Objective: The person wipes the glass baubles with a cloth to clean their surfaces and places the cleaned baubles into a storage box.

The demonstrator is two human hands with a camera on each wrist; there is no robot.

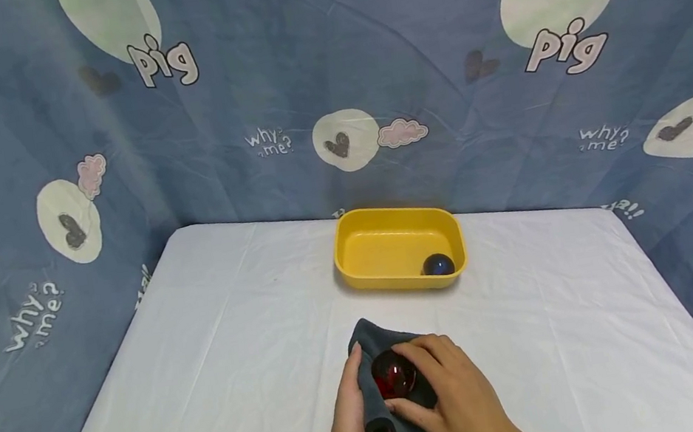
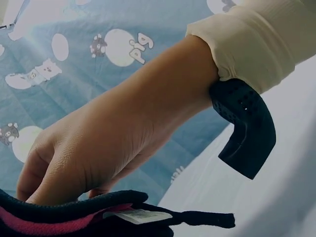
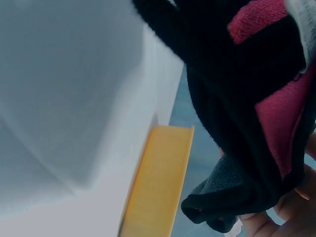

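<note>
A dark grey cloth (image 1: 377, 410) with black edging and a pink underside is cupped in my left hand (image 1: 347, 414), thumb along its left edge. On the cloth sits a shiny clear red ball (image 1: 392, 376). My right hand (image 1: 456, 390) pinches that ball from the right between thumb and fingers. The left wrist view has the right hand (image 2: 81, 153) reaching down behind the cloth's edge (image 2: 74, 210), its fingertips hidden. In the right wrist view, left-hand fingers (image 3: 296, 210) hold the folded cloth (image 3: 237, 148) from below; the ball is hidden there.
A yellow tray (image 1: 345, 276) stands beyond the hands at the table's back edge. A dark blue ball (image 1: 438, 265) lies in its front right corner. White cloth covers the table (image 1: 215, 415), and a blue printed curtain (image 1: 245, 74) surrounds its back and sides.
</note>
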